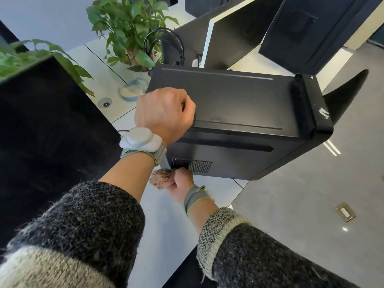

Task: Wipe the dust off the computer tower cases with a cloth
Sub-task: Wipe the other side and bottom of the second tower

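Black computer tower (239, 104) stands on the pale desk (182, 221), tilted, directly beyond both hands. Left hand (164, 113) sits at its upper near corner, fingers curled over the top edge, gripping it. Right hand (182, 183), below the left wrist, is closed round a bunched brownish cloth (161, 179), held against the tower's lower side, just left of the vent grille (200, 166). White wrist device (139, 139) on left wrist. Potted plant (128, 32) beyond the left hand
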`<action>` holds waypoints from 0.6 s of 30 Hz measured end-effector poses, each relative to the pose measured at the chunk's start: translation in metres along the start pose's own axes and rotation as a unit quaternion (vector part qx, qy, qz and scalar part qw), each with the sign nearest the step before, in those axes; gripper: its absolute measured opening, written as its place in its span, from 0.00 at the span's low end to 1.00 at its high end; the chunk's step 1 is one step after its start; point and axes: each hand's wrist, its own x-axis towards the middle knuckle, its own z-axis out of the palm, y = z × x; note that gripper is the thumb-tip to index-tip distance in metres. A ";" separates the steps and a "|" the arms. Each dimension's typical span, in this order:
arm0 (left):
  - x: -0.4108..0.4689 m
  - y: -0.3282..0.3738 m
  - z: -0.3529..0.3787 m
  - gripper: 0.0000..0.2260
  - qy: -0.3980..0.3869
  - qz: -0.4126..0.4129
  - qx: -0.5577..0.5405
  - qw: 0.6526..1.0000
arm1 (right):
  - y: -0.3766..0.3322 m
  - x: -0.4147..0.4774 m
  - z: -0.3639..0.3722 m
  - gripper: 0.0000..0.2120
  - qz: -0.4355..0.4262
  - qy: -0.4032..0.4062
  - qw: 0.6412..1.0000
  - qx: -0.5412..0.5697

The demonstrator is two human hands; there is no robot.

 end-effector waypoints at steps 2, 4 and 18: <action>0.001 0.000 0.001 0.18 0.005 0.001 0.006 1.000 | 0.004 -0.005 0.007 0.27 -0.005 -0.003 1.000 -0.003; 0.000 -0.001 0.001 0.17 0.002 0.006 0.001 1.000 | 0.004 -0.017 -0.002 0.26 -0.030 -0.035 0.999 0.004; 0.000 -0.002 -0.013 0.19 -0.036 0.005 -0.039 0.999 | -0.037 -0.099 -0.030 0.12 -0.163 -0.022 0.986 -0.037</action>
